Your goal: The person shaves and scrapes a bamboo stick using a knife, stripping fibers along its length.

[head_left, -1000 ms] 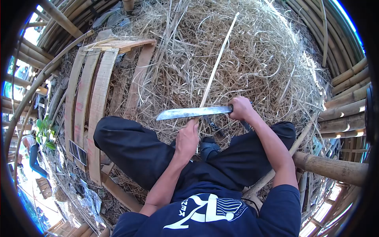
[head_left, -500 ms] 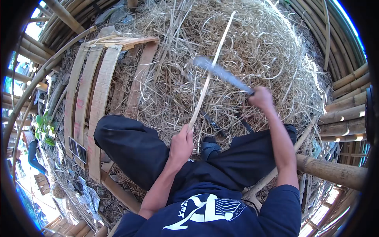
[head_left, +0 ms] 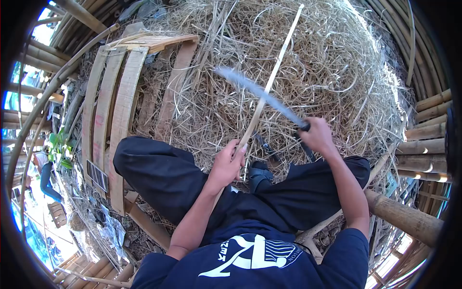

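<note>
My left hand (head_left: 227, 165) is closed around the lower part of a long, pale bamboo strip (head_left: 276, 68), which slants up and away to the right. In my right hand (head_left: 318, 136) is the dark handle of a machete (head_left: 257, 90). Its grey blade, slightly blurred, points up and left and crosses the strip about midway. Whether the edge touches the strip I cannot tell. Below the strip, near my sandalled foot (head_left: 260, 176), lies a dark tool (head_left: 266, 147), partly hidden in the shavings.
Curly bamboo shavings (head_left: 332, 62) cover the ground ahead. At left stands a slatted wooden crate (head_left: 112, 111) with a phone-like dark slab (head_left: 97, 176) on it. A thick bamboo pole (head_left: 404, 212) juts in at right. Another person (head_left: 45, 176) is at the far left.
My left hand has shifted slightly up and right along with the strip. The machete has moved a little lower, its tip further left and its blade now crossing nearer the hand.
</note>
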### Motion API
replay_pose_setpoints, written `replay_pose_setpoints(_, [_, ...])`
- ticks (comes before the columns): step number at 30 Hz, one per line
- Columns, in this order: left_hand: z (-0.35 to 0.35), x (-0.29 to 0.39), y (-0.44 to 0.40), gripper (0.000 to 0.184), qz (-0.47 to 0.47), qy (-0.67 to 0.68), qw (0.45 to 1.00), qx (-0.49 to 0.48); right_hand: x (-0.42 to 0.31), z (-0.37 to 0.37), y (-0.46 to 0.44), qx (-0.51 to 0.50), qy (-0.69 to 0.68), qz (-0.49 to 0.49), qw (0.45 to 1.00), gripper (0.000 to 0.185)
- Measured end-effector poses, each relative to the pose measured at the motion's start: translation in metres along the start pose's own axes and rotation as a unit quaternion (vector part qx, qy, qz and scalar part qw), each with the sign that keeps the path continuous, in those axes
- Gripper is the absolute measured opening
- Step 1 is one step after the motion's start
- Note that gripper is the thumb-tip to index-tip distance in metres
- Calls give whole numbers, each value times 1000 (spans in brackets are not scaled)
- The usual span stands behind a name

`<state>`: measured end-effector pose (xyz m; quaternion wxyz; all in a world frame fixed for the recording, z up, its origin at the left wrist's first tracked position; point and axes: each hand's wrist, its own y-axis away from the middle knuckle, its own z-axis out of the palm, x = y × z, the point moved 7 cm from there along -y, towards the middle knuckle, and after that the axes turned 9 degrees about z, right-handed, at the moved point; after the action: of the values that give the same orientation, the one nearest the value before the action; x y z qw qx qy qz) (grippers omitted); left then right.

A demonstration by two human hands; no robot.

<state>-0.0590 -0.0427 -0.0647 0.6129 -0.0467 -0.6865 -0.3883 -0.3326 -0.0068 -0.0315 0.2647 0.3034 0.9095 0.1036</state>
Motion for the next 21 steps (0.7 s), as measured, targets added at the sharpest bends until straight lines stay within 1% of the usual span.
replay_pose_setpoints(1, [1,-7,-5,23,-1,-2,1000,-2,-9,9,6,-44,35,-15,998,25])
replay_pose_setpoints(3, [2,-12,-18,17,73,-5,997,-3,-22,28,19,-85,68,-73,991,27])
replay_pose_setpoints(5, [2,-13,-23,15,58,18,998,3,-28,42,31,-140,75,-69,985,29])
replay_pose_setpoints(6, [2,-12,-25,16,43,43,998,9,-31,44,36,-116,76,-95,986,31])
replay_pose_setpoints(7, [2,-15,-28,16,43,43,998,10,-30,47,34,-117,76,-96,985,31])
replay_pose_setpoints(10, [3,-18,-36,18,69,-26,997,16,-20,57,24,-137,95,-69,984,32])
replay_pose_setpoints(11, [6,-17,-36,18,70,-26,997,13,-18,57,18,-135,95,-66,984,32])
replay_pose_setpoints(13, [10,-9,-35,16,68,-27,996,44,-12,52,5,-112,143,-85,980,29])
replay_pose_setpoints(14, [10,-7,-35,16,63,14,997,38,-7,48,-2,-88,146,-81,982,28])
replay_pose_setpoints(15, [11,-8,-35,18,71,-1,997,40,-2,49,-8,-85,149,-77,982,28])
replay_pose_setpoints(17, [8,-7,-33,19,81,-34,995,42,-3,51,-15,-69,162,-116,978,27])
replay_pose_setpoints(21, [5,-10,-31,19,86,-9,996,35,-7,54,-25,-52,162,-133,976,30])
